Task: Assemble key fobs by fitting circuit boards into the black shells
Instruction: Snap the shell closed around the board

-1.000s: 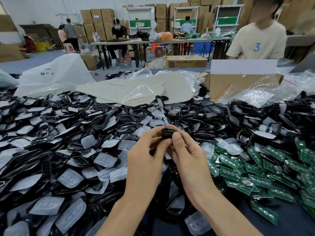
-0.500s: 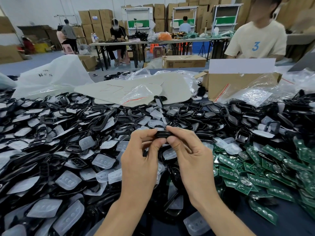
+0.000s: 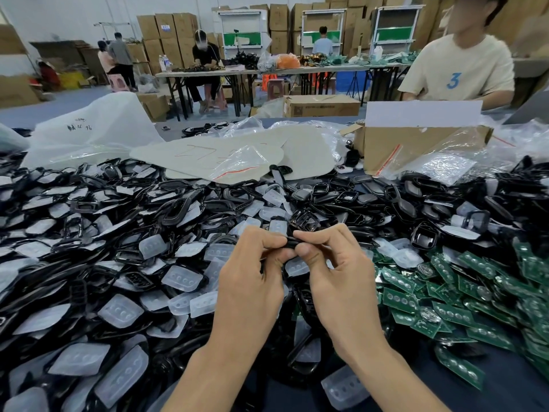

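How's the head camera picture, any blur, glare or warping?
Head view: light is even, shadows soft; the left hand and right hand pinching the black shell look sharp; glare streaks the clear plastic bags; wide-angle bending bows the scene near the edges.

Both hands meet above the heap, the left hand (image 3: 252, 281) and right hand (image 3: 335, 278) pinching one black shell (image 3: 290, 241) edge-on between thumbs and forefingers; black shells and clear button pads (image 3: 118, 239) spread left; green circuit boards (image 3: 463, 292) lie right; a cardboard box (image 3: 416, 147) stands behind.
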Available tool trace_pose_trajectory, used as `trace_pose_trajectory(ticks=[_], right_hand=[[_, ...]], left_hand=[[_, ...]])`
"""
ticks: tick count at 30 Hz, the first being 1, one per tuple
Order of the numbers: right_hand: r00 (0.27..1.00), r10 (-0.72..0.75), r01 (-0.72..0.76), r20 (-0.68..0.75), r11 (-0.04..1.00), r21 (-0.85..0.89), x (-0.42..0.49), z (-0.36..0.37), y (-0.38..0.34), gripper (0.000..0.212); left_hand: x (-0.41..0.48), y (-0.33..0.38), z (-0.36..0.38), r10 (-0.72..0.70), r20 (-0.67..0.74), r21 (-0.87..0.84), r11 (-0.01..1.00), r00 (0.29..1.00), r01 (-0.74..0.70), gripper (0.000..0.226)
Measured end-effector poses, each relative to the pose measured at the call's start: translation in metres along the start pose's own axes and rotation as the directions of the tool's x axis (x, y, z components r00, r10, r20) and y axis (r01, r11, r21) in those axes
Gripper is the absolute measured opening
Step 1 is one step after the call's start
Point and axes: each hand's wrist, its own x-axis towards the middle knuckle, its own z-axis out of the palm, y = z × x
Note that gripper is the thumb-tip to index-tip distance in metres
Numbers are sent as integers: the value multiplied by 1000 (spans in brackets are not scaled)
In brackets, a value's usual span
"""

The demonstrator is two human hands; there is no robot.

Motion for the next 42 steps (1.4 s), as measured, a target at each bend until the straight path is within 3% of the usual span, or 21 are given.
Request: trace_pose_trajectory(ticks=[5,15,23,33,36,42], right_hand=[[999,-1,1,-38,1000,1,0,1,2,35],[998,46,-43,-42,997,69,2,-1,0,24],[996,80,-84,31,975,204,1,-4,-5,20],[993,73,-94,97,967,237,4,-5,1,20],[965,162,-236,208,885,401,3,0,7,25],[889,282,-458,361,519,722,4,7,10,28]], left_hand=[[1,2,1,69,-24,3,998,997,-69,35],[-1,5,3,-12,0,5,1000,1000,12,24],[0,6,1,5,-29,-26,1000,1000,-6,25],[3,4,2,55,-75,-24,998,996,-56,20],[3,6,1,74,-75,18,997,994,-73,20],[1,15,3,77,-30,14,997,997,-76,47]])
